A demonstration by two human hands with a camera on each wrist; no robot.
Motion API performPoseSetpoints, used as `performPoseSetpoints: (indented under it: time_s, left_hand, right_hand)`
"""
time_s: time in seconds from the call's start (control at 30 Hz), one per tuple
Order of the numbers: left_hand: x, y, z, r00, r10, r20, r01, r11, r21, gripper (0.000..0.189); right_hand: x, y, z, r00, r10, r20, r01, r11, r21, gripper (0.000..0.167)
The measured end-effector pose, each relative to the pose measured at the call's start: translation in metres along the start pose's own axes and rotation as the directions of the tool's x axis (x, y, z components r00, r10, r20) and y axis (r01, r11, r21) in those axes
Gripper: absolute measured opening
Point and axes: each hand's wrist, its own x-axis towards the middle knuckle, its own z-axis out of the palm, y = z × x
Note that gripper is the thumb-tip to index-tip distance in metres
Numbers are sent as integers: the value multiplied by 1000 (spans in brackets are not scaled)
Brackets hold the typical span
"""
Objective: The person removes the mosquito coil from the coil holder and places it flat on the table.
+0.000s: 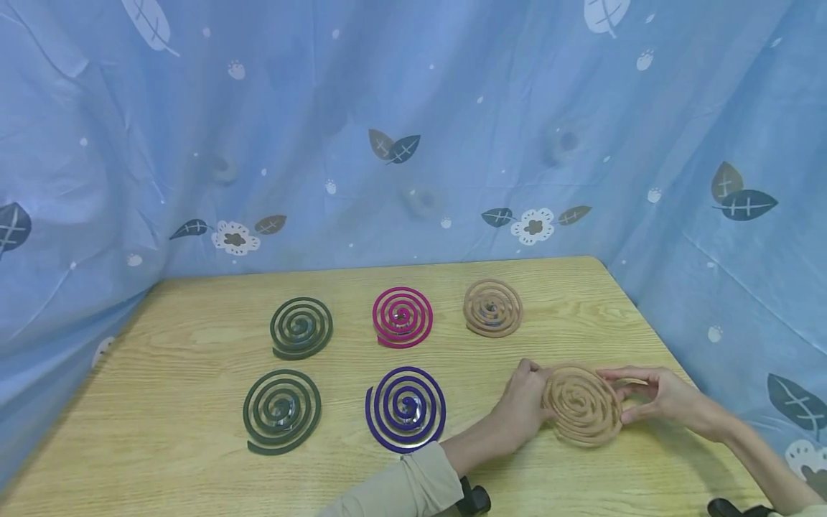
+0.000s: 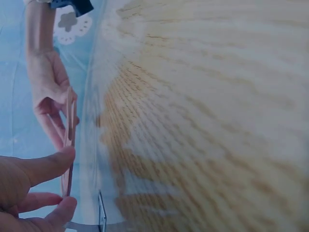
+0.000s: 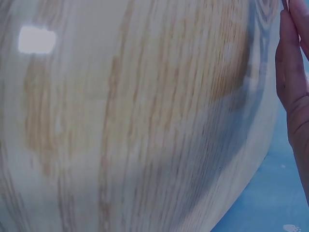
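Over the right side of the tabletop (image 1: 181, 402), we grip a tan coil (image 1: 581, 403) from opposite edges: our left hand (image 1: 522, 406) pinches its left rim between thumb and fingers, and our right hand (image 1: 662, 396) pinches its right rim. We cannot tell whether the coil touches the wood. To its left, we see a purple coil (image 1: 407, 408) and a front green coil (image 1: 281, 408); behind, a back green coil (image 1: 300, 327), a magenta coil (image 1: 400, 316) and a brownish coil (image 1: 491, 307) form a row before a blue curtain (image 1: 291, 143).
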Motion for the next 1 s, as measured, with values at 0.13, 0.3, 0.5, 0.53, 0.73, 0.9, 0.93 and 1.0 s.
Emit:
performPoseSetpoints:
  time_s: [0.13, 0.3, 0.5, 0.53, 0.73, 0.9, 0.93, 1.0]
  left_hand:
    - [0, -1, 1, 1000, -2, 8, 2, 1000, 1, 63]
    - [0, -1, 2, 1000, -2, 30, 1, 1000, 12, 58]
    - [1, 1, 3, 998, -23, 55, 20, 998, 54, 50]
    - [1, 2, 3, 998, -29, 58, 25, 998, 60, 49]
    - [1, 3, 4, 997, -29, 74, 21, 995, 99, 41]
    - [2, 4, 3, 995, -18, 96, 7, 994, 112, 24]
    - [2, 4, 3, 995, -11, 99, -1, 993, 119, 23]
    - [3, 4, 2, 994, 2, 107, -17, 990, 139, 22]
  right_hand:
    - [1, 1, 1, 1000, -5, -1, 5, 999, -49, 61]
    - [1, 0, 1, 999, 45, -12, -46, 997, -60, 59]
    - [0, 0, 0, 997, 67, -37, -69, 996, -51, 53]
    - [0, 0, 0, 997, 62, -37, -64, 997, -50, 52]
    - [0, 2, 1, 999, 34, -31, -35, 999, -30, 50]
    - [-1, 4, 0, 999, 35, -26, -35, 999, -14, 50]
    - [-1, 3, 0, 999, 35, -29, -36, 999, -17, 50]
    - [-1, 3, -1, 999, 40, -32, -41, 999, -29, 50]
